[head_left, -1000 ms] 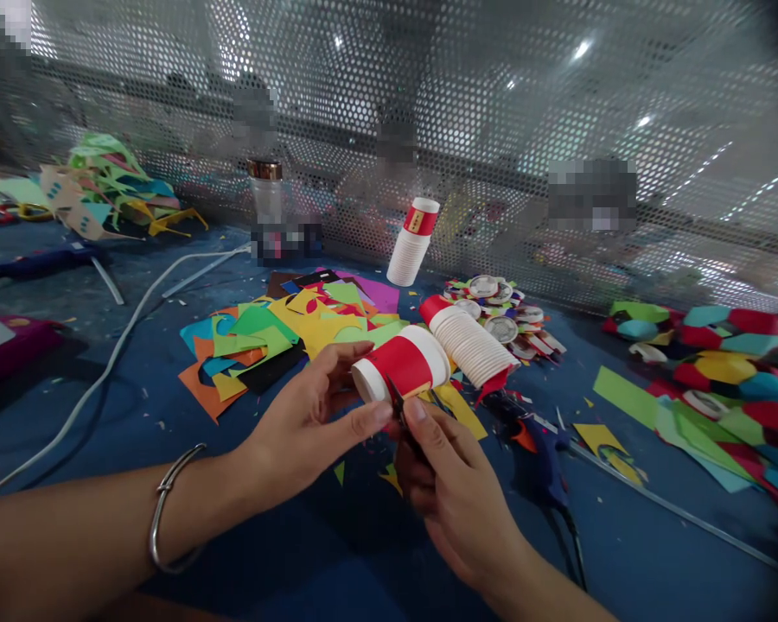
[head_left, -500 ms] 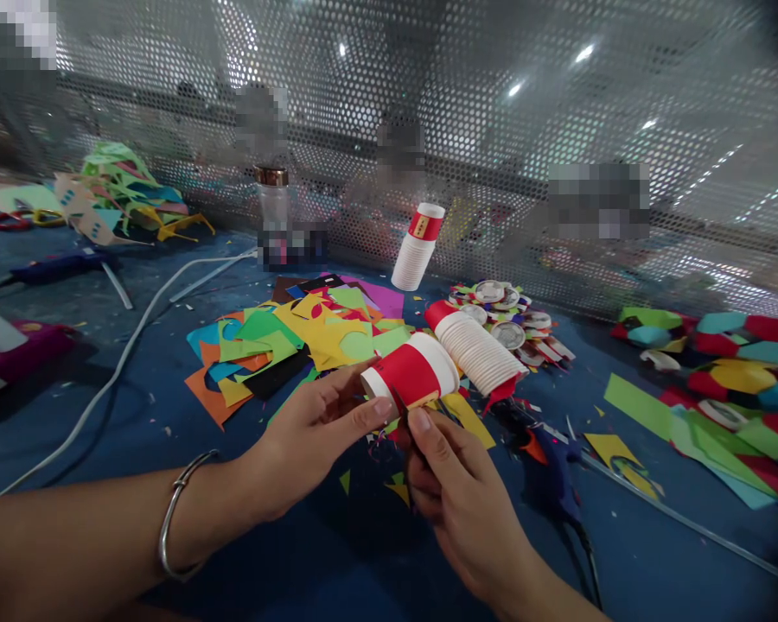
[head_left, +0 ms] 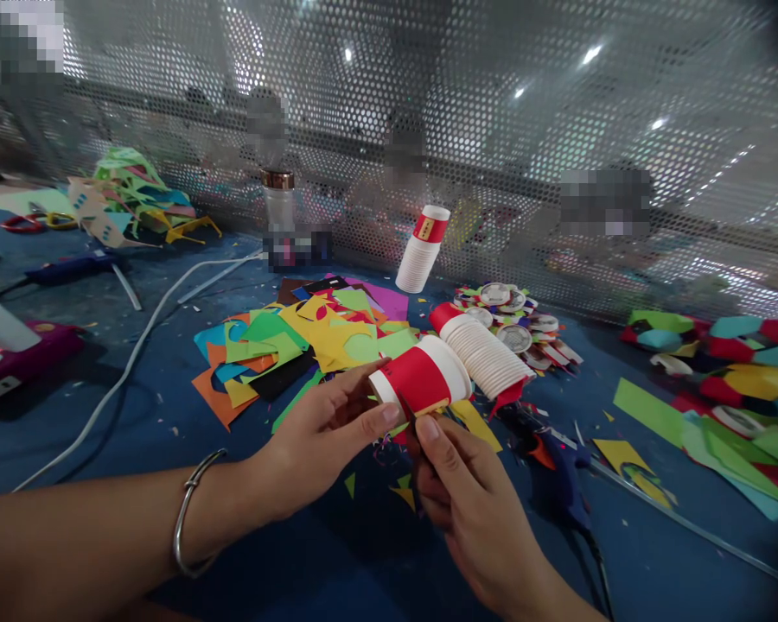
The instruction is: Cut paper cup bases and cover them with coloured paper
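A red and white paper cup (head_left: 421,376) lies on its side in the air above the blue table. My left hand (head_left: 324,436) is closed on its base end, thumb below and fingers behind. Close under the cup's near side, my right hand (head_left: 463,484) pinches a thin dark thing whose kind I cannot make out; its tip meets the red wall. Just beyond the rim, a nested stack of paper cups (head_left: 489,350) lies on the table, with red paper at its near end.
Coloured paper scraps (head_left: 328,333) lie behind my left hand. Farther back stands a leaning cup stack (head_left: 420,259) before a perforated metal screen (head_left: 493,147). A blue glue gun (head_left: 564,475) lies at right, a purple power strip (head_left: 32,358) and white cable (head_left: 126,367) at left.
The whole view has shifted slightly, so everything sits a little farther right. Both hands keep their hold, and the cup is turned slightly.
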### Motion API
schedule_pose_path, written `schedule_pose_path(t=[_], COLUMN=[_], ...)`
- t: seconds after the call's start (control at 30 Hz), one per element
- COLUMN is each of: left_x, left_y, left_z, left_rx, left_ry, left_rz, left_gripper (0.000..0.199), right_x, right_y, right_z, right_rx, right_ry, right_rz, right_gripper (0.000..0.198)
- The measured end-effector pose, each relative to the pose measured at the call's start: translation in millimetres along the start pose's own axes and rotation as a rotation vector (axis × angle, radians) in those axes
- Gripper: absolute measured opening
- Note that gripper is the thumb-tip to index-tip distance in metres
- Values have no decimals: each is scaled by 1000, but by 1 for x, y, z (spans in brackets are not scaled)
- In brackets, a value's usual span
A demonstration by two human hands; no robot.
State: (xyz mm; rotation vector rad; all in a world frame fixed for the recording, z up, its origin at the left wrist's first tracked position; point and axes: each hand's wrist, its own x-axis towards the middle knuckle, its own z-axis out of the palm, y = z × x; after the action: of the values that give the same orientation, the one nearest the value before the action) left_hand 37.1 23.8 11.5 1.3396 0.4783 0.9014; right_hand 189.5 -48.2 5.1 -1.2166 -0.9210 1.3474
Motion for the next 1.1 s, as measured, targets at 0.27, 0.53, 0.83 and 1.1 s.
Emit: schedule_pose_path(t=[0.27, 0.53, 0.83, 1.1], left_x=[-1, 1, 1, -1], left_y=[-2, -10, -10, -7], left_z=[0, 0, 0, 2], left_rx=[-63, -185, -195, -138], left_ry=[6, 87, 117, 100], left_rz=[-20, -50, -66, -6], left_gripper=[35, 31, 34, 39], right_x=[1, 0, 0, -1], right_y=[0, 0, -2, 0], right_z=[-2, -5, -4, -6], right_rx=[-20, -36, -58, -60], right_ry=[0, -7, -9, -22], right_rz=[-11, -25, -22, -15], right_gripper=[40, 37, 40, 39])
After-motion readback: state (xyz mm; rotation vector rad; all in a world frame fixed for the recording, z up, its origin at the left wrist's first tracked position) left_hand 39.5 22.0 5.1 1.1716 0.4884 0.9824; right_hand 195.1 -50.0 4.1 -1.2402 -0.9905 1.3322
